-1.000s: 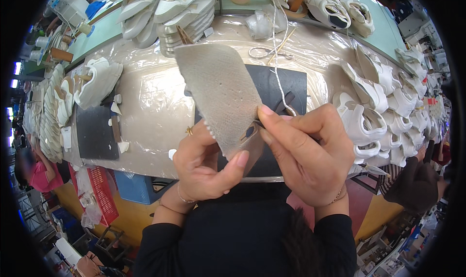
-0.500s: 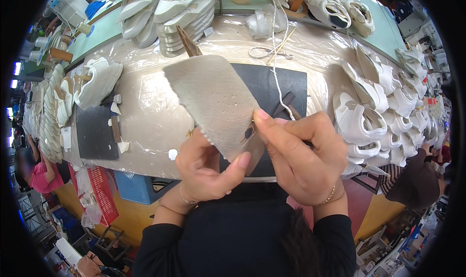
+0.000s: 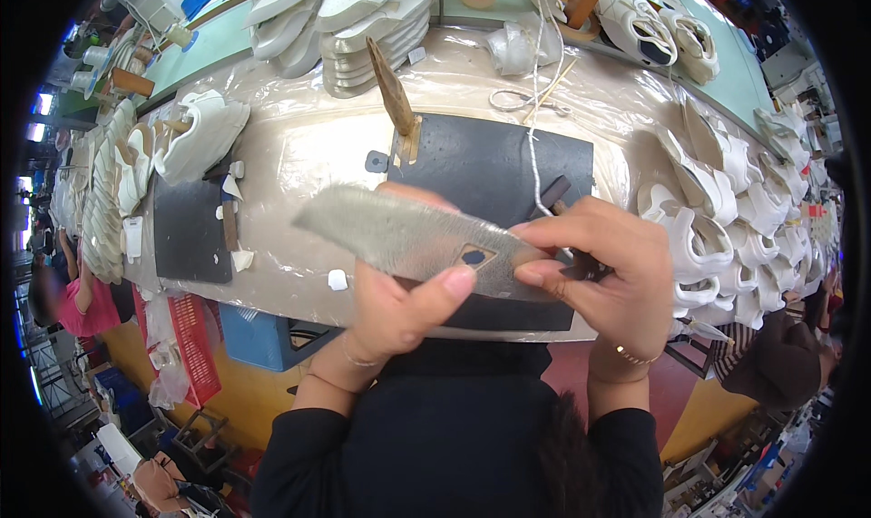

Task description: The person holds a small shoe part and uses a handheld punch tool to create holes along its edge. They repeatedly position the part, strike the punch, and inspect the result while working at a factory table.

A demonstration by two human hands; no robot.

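Note:
Over the work table I hold a thin, grey-beige flexible sheet with a small diamond-shaped cut-out that has a dark spot in it. My left hand grips the sheet from below, its thumb pressed on the face beside the cut-out. The right end of the sheet is pinched between the thumb and fingers of my right hand. Something dark shows under the right fingers, too hidden to name. Behind the sheet lies a black mat. A pointed wooden stick stands at its far left edge.
A white cord hangs down past scissors to the mat. White shoe uppers crowd the right side. Stacked white shoe parts stand at the back. Another dark mat with scraps lies left. Below the table edge is a blue crate.
The sheet has tilted flatter and come down toward me, uncovering the wooden stick and more of the mat. My right hand has moved slightly right, still pinching its end.

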